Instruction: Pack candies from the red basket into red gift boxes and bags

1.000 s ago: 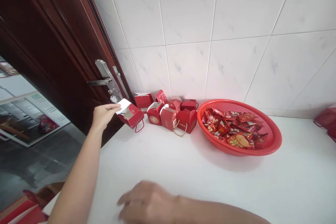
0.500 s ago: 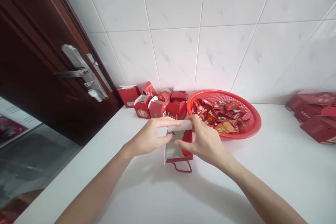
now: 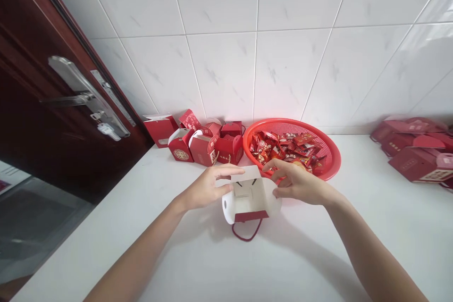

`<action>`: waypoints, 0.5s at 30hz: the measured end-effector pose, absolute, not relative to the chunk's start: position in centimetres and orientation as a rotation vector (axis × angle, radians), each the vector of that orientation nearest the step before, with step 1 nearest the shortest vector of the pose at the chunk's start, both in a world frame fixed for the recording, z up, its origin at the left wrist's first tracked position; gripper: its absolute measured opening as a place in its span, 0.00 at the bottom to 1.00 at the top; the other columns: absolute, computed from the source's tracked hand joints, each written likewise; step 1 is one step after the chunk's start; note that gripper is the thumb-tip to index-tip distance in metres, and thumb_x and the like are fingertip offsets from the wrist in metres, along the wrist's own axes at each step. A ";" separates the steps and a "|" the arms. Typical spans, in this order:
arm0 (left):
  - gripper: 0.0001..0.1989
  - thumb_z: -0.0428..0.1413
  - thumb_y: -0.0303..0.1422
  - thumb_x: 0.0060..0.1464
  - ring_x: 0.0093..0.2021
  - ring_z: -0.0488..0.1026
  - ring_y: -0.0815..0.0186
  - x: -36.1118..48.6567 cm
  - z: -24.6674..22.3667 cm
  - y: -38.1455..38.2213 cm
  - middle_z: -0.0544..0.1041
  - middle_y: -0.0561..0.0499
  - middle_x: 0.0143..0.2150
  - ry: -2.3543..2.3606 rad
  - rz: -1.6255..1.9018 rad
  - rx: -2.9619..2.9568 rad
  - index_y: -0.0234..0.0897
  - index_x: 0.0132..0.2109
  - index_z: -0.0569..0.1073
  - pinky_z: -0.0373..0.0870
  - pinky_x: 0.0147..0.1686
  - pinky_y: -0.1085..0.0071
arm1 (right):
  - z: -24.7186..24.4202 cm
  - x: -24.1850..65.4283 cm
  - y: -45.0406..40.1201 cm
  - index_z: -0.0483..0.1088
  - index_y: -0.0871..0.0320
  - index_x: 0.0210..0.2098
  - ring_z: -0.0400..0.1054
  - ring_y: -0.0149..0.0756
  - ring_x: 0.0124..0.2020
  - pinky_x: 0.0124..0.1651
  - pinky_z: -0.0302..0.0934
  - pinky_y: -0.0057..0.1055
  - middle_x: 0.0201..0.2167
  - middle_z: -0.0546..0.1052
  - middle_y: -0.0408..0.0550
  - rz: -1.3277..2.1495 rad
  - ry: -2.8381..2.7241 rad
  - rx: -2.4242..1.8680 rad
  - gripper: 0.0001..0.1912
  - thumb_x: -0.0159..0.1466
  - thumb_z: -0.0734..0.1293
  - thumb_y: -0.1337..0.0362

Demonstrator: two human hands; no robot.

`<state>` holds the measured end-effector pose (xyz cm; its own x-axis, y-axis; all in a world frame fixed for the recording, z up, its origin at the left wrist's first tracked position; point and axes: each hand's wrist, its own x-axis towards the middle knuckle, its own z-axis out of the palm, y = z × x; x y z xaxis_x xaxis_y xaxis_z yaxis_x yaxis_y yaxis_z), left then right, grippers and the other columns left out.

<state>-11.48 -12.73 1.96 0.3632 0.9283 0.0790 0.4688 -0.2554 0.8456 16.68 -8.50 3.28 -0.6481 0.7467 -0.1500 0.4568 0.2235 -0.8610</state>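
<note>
A small box (image 3: 250, 198), white inside and red outside, stands open on the white table with its flaps spread and a dark red cord loop at its near side. My left hand (image 3: 208, 186) is at the box's left, fingers apart, with the fingertips by the back flap and the thumb near the left flap. On the right, my right hand (image 3: 297, 181) touches the right flap with thumb and fingers curved round its edge. Just behind, a red plastic basket (image 3: 334, 151) holds many red wrapped packets (image 3: 293, 148).
Several red boxes (image 3: 208, 146) stand along the tiled wall, left of the basket. More red boxes (image 3: 417, 163) are piled at the far right. A dark red door (image 3: 21, 71) with a metal handle is at the left.
The box's side flaps have been spread outward, showing more of its inside. My right hand has moved right with the right flap. The view has shifted slightly to the right.
</note>
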 end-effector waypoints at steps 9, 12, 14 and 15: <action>0.22 0.63 0.35 0.52 0.56 0.77 0.51 -12.4 -0.5 -10.4 0.80 0.45 0.58 1.164 0.699 1.567 0.41 0.55 0.80 0.73 0.57 0.56 | 2.4 16.6 -7.6 0.63 0.57 0.41 0.74 0.34 0.21 0.26 0.69 0.29 0.24 0.74 0.38 1.540 -2.133 -1.266 0.09 0.62 0.65 0.69; 0.21 0.63 0.37 0.52 0.60 0.74 0.49 -12.6 -0.9 -10.5 0.78 0.46 0.60 1.180 0.708 1.502 0.42 0.55 0.81 0.72 0.59 0.56 | 2.4 16.6 -7.8 0.64 0.57 0.40 0.71 0.31 0.17 0.19 0.61 0.24 0.21 0.74 0.37 1.458 -2.193 -1.360 0.06 0.63 0.64 0.70; 0.21 0.63 0.38 0.53 0.63 0.72 0.48 -12.6 -0.9 -10.6 0.78 0.46 0.61 1.199 0.731 1.511 0.42 0.54 0.81 0.70 0.60 0.56 | 2.4 16.6 -8.0 0.65 0.57 0.39 0.69 0.30 0.15 0.17 0.57 0.23 0.20 0.73 0.37 1.397 -2.239 -1.371 0.04 0.64 0.64 0.69; 0.21 0.62 0.38 0.53 0.63 0.71 0.48 -12.5 -0.8 -10.7 0.78 0.46 0.61 1.208 0.738 1.528 0.42 0.54 0.81 0.70 0.61 0.56 | 2.5 16.7 -8.1 0.65 0.57 0.39 0.69 0.30 0.15 0.17 0.56 0.23 0.19 0.72 0.37 1.366 -2.255 -1.361 0.03 0.64 0.64 0.68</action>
<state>-12.52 -10.65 -0.75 0.3117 0.9428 -0.1183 0.3248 0.0113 0.9457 16.66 -8.06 2.47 -0.5670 0.7719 -0.2875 0.6122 0.1613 -0.7741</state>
